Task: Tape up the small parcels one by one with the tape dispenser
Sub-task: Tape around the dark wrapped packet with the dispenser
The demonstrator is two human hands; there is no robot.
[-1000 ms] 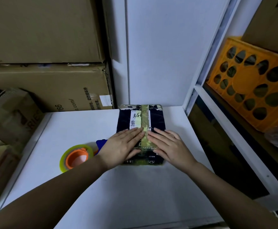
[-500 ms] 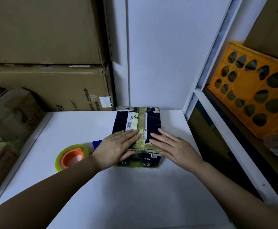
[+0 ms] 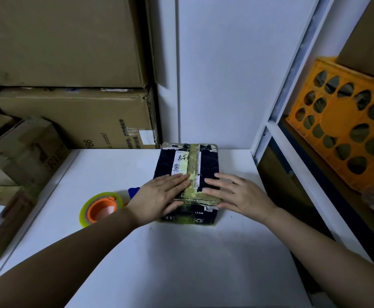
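A small dark parcel [image 3: 208, 161] with a white label and a yellowish tape strip [image 3: 193, 162] down its middle sits on the white table [image 3: 181, 263]. My left hand [image 3: 159, 196] lies flat on the parcel's near left part, fingers straight, thumb over the front edge. My right hand [image 3: 239, 194] lies flat on the near right corner, fingers spread. The tape dispenser [image 3: 101, 207], an orange core in a yellow-green tape roll with a blue part behind, rests on the table left of my left hand.
Large cardboard boxes [image 3: 70, 116] are stacked at the back left, smaller cartons [image 3: 15, 156] stand along the table's left edge. A white wall panel [image 3: 226, 74] is behind the parcel. A shelf at right holds an orange crate [image 3: 346, 127].
Both hands have slid a little outward from the tape strip toward the parcel's near corners. The parcel and the dispenser have stayed in place.
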